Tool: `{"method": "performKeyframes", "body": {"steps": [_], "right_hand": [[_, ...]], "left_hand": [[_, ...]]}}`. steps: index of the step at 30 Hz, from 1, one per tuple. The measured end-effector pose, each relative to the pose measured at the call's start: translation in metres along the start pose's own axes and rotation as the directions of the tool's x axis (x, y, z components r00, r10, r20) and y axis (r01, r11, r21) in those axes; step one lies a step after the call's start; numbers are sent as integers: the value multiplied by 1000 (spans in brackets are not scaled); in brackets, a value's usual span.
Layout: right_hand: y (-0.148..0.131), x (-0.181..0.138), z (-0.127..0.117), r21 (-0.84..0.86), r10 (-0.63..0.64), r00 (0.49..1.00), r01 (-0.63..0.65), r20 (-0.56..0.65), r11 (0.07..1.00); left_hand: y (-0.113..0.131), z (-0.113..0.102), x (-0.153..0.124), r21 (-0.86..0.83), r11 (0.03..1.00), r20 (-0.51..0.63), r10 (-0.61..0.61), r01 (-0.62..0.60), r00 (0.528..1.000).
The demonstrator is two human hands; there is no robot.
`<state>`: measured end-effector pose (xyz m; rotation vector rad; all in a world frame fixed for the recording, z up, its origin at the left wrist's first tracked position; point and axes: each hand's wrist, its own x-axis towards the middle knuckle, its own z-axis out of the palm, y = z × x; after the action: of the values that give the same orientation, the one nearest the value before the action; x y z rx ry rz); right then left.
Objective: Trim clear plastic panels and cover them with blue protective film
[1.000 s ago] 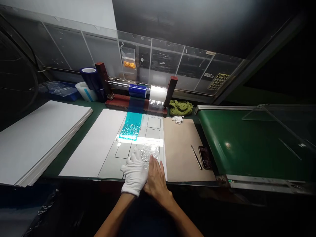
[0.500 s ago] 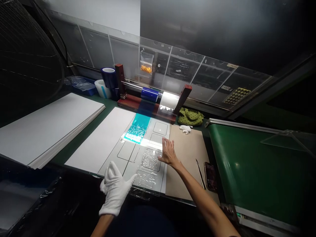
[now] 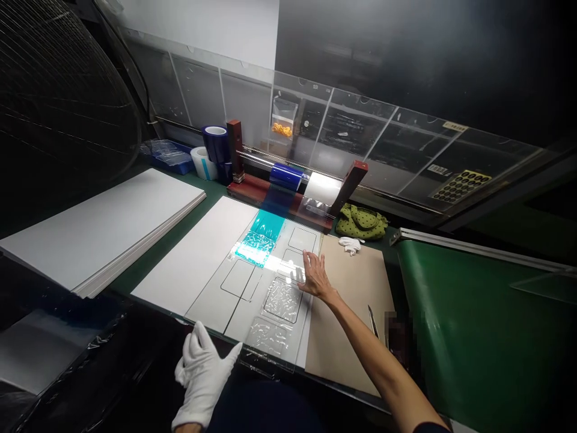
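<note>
White-gloved left, bare right hands spread, empty.

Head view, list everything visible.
Outlined sheet: one, clear, centre
White sheet: one, white, mid-left
Film strip: one, teal, centre
Wrinkled films: two, clear, centre
Rack: one, red, back
Mounted rolls: two, blue, whitish, on rack
Loose rolls: at least two, white, blue, left
Tray: one, blue, back left
Sheet stack: one, white, left
Board: one, brown, right
Bag: one, green, by rack
Bundle: one, white, by bag
Tool: one, dark, right
Conveyor: one, green, right
Label sheet: one, yellow, right
Pouch: one, clear, back
Fan: one, dark, left
Left hand: one, white-gloved, front
Right hand: one, bare, centre
</note>
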<state>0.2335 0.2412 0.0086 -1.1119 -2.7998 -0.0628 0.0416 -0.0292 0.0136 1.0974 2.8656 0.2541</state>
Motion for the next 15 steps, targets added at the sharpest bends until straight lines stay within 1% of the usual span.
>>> {"method": "performKeyframes", "body": {"steps": [3,6,11,13,15], "right_hand": [[0,2,1,10,-12,1000,12,2,1000],[0,5,4,16,-11,1000,11,13,1000],[4,9,9,-6,29,995,-29,94,1000],[5,9,7,-10,72,996,-71,48,997],[2,4,2,39,163,984,-161,-69,986]], "left_hand": [[3,-3,3,-17,1000,19,-11,12,1000],[3,0,3,-40,999,27,-12,13,1000],[0,10,5,-64,998,26,-16,18,1000],[2,11,17,-90,996,30,-23,26,999],[8,7,41,-159,987,65,2,8,998]]}}
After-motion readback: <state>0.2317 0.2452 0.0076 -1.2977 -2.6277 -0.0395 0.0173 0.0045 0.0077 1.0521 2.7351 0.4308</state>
